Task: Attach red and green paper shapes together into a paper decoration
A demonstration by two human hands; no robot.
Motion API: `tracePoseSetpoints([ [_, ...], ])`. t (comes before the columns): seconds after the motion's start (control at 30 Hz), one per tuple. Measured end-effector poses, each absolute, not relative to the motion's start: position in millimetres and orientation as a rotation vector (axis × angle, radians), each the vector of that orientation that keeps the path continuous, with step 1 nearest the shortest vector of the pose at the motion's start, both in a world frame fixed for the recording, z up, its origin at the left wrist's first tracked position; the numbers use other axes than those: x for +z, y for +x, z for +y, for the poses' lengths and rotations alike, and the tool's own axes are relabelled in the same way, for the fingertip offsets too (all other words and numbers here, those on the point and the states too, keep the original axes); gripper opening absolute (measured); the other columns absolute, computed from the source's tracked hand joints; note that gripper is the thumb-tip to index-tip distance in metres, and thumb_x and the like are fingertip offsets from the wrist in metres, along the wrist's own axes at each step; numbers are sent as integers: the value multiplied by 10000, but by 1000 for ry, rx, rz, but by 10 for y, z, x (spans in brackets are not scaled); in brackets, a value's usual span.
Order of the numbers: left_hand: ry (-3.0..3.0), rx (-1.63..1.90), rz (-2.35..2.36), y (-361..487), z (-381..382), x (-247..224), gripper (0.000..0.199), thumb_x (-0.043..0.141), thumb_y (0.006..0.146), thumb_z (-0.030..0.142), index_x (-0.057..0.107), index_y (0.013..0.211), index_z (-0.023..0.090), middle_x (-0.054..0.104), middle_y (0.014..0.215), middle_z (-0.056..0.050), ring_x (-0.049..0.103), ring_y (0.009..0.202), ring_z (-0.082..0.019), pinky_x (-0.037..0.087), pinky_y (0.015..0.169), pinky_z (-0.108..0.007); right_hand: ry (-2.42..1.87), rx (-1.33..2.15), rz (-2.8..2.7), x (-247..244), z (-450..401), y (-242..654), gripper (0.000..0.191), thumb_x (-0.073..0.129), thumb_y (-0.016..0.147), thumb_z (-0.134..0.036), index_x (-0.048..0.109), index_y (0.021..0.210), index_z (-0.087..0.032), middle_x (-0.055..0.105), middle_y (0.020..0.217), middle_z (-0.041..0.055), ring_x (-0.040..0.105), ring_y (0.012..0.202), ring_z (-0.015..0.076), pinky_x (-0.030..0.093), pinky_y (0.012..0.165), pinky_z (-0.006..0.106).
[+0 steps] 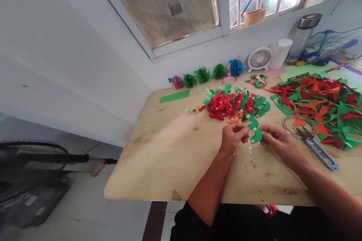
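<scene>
A wavy green paper cut-out (256,135) with small white squares stuck on it is held up between my two hands. My left hand (232,138) pinches its left edge between thumb and fingers. On the other side, my right hand (278,141) has its fingertips closed at the right edge; the exact grip is partly hidden. Small white squares (250,150) lie on the table just below. Behind the hands sits a heap of red, green and orange paper cut-outs (223,103), many bearing the same white squares.
Blue thread snips (319,150) and a tape ring (288,125) lie right of my right hand, beside a pile of paper scraps (319,101). Folded paper figures (202,75), a small fan (259,59) and a bottle (301,37) line the wall. A green strip (174,96) rests on the wooden table (158,158).
</scene>
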State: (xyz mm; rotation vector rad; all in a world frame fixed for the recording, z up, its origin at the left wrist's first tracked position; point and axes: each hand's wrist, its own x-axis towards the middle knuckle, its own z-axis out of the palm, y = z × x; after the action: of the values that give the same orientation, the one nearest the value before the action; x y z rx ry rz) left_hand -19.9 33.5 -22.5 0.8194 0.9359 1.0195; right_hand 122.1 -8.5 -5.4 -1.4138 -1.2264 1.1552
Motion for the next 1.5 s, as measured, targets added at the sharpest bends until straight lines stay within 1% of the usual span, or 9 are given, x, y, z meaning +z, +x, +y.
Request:
tracePoseSetpoints([
  [0.13,845,1018,943,-208,333,-216,248,735,556,319,614,623,114,573,451,10,453,350,-60,329,393,-204,-1410,1151,-1238,-71,-87,1229,293,614,722,-476,673,781,-196,578,569,11,517,539,144,405,514,258],
  [0.43,863,1011,969,-217,335,-187,243,733,553,322,609,602,119,570,440,12,435,336,-50,326,380,-195,-1410,1151,-1266,-129,-85,1259,314,600,739,-489,674,828,-196,573,566,8,511,548,149,398,519,261],
  [0.63,871,1016,969,-219,327,-176,210,718,566,293,605,598,119,567,437,11,429,332,-51,318,376,-194,-1400,1155,-1283,-159,-86,1275,274,597,760,-444,669,841,-192,579,576,4,503,551,139,390,532,259],
  [0.9,875,1019,986,-216,326,-151,216,721,560,298,600,590,121,565,441,12,424,335,-50,316,380,-196,-1408,1150,-1277,-97,-90,1242,306,612,725,-485,670,805,-194,574,560,8,512,536,146,399,518,263],
  [1.1,889,1007,1007,-215,326,-150,173,685,571,268,591,585,123,561,437,16,425,336,-48,310,376,-187,-1405,1138,-1309,-81,-93,1241,312,606,735,-476,672,823,-184,595,601,20,513,550,143,403,513,255],
  [1.5,911,1030,1011,-210,326,-178,137,667,566,236,586,582,125,590,511,4,467,397,-59,295,379,-179,-1397,1129,-1344,-39,-96,1222,282,601,740,-455,660,794,-185,604,625,15,527,548,136,411,513,245],
])
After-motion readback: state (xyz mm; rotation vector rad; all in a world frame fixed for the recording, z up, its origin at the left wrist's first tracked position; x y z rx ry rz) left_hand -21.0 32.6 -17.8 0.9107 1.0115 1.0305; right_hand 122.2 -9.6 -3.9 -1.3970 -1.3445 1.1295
